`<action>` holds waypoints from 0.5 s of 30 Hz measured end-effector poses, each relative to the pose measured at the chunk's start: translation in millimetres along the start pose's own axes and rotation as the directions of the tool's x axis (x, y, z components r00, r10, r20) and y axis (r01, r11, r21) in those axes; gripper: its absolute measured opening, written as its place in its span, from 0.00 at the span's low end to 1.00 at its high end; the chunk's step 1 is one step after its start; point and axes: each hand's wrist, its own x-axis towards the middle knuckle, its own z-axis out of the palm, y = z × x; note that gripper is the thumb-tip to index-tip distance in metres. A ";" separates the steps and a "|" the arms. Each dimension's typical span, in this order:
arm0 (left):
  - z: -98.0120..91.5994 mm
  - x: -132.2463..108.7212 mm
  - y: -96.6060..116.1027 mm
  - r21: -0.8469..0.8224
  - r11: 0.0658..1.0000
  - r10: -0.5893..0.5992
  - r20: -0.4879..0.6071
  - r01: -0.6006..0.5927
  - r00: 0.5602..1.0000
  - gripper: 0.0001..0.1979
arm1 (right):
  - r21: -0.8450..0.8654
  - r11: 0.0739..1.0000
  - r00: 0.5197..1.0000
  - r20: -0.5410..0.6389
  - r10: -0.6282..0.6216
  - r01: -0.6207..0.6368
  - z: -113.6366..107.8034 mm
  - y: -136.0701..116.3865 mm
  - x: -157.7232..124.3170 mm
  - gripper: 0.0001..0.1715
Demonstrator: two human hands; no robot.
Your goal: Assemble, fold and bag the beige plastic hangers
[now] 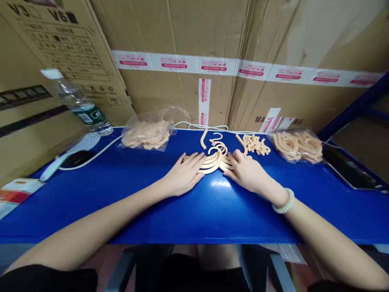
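Mid-frame on the blue worktop (194,221), beige hangers (210,170) lie nested, the left hand (184,174) and right hand (246,172) over their ends; whether either grip is closed, I cannot tell. Seemingly they're being aligned; the next move probably calls for even pressure from 2 sides.

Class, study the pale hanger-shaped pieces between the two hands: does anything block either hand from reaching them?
Nothing visible does. The left hand and right hand have their fingers over opposite sides of the hanger-shaped pieces, with no other object showing in between.
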 end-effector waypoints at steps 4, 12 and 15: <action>2.2 0.1 -4.2 0.001 1.000 -0.011 -0.024 0.011 1.000 0.29 | 0.021 0.999 0.999 -0.038 -0.034 0.034 9.1 1.8 6.7 0.29; 5.6 2.8 -15.0 -0.017 1.000 -0.011 -0.062 0.010 0.998 0.28 | 0.033 0.999 0.995 -0.092 -0.031 0.034 19.3 4.8 9.6 0.32; 4.4 3.4 -16.2 -0.044 0.999 -0.011 -0.080 0.008 0.997 0.27 | 0.078 0.995 0.982 -0.186 -0.039 0.054 10.4 7.8 10.5 0.32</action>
